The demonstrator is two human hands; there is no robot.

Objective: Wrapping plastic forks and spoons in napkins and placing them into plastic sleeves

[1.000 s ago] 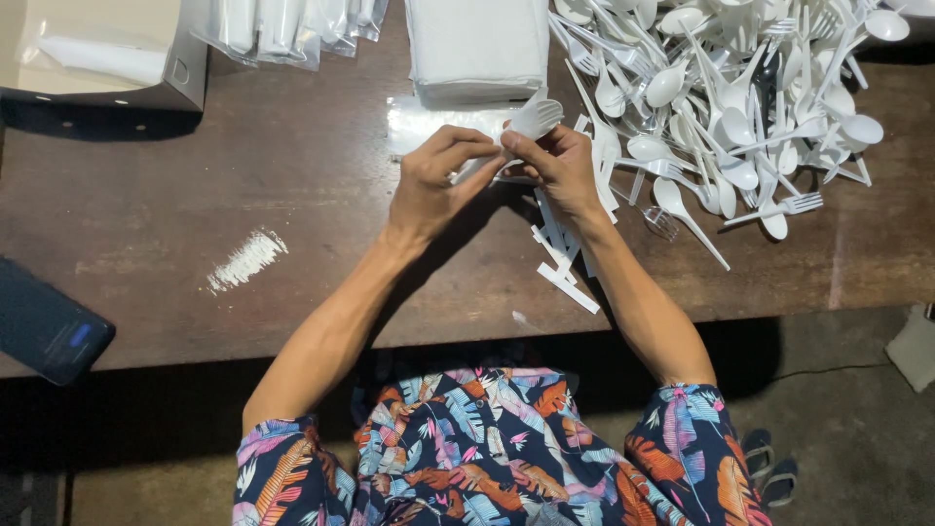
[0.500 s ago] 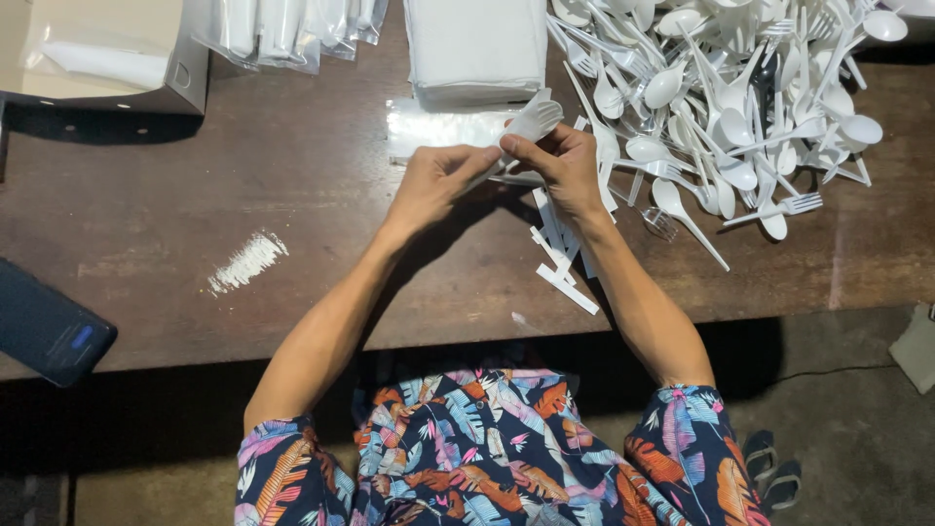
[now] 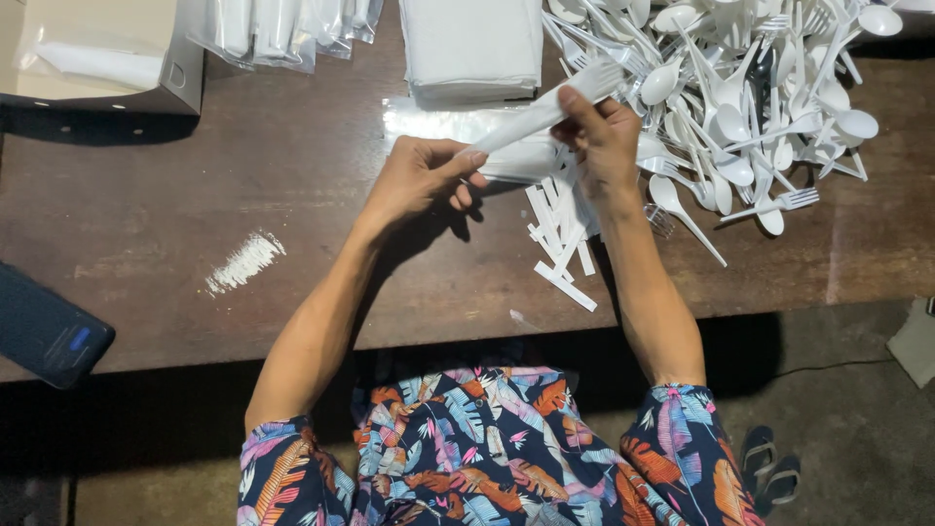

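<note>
While both your hands meet over the table (image 3: 292, 195), they share one white plastic fork (image 3: 545, 110) wrapped in a napkin. Your left hand (image 3: 419, 180) pinches the lower, wrapped end between thumb and fingertips, the other fingers curled under. Your right hand (image 3: 606, 141) grips the upper part, fingers closed around it, with the tines sticking out past your fingertips, up and away from you. The fork lies tilted between the two hands. Just beneath them lies a clear sleeve (image 3: 438, 122), and under your right wrist a scatter of white paper strips (image 3: 565, 244). Beyond your right hand spreads a heap of spoons and forks (image 3: 750, 88); beyond your left, a napkin stack (image 3: 472, 49). Well off to your left lies a dark phone (image 3: 47, 336).
</note>
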